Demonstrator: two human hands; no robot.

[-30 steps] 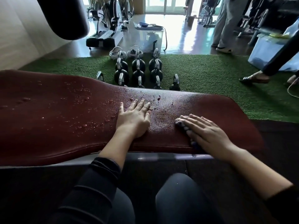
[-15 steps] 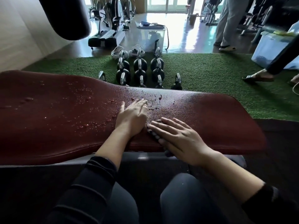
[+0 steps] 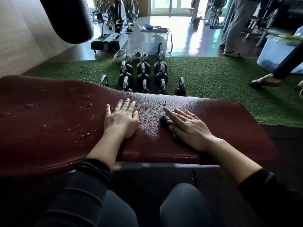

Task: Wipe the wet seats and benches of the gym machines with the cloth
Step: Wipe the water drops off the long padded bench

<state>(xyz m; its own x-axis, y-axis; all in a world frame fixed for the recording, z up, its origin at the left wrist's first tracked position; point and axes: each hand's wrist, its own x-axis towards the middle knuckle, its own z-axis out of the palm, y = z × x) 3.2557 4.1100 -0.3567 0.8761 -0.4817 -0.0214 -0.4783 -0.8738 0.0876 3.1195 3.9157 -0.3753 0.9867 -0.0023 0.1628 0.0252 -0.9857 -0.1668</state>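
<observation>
A long dark-red padded bench (image 3: 49, 128) lies across the view, with water drops on its left half and near the middle. My left hand (image 3: 122, 119) rests flat on the pad at the centre, fingers straight. My right hand (image 3: 188, 126) presses a small grey cloth (image 3: 166, 119) flat against the pad, a little right of the left hand; only the cloth's left edge shows from under the fingers. The pad to the right of the cloth looks dry.
Several black kettlebells (image 3: 143, 76) stand in rows on green turf (image 3: 213, 82) just beyond the bench. A black punching bag (image 3: 68, 17) hangs at top left. A clear plastic box (image 3: 157, 40) sits on the floor. Other people's legs (image 3: 234, 30) and a foot (image 3: 264, 81) are at right.
My right hand slid the cloth left toward the left hand, then back to the right and slightly further from me. The left hand stayed put.
</observation>
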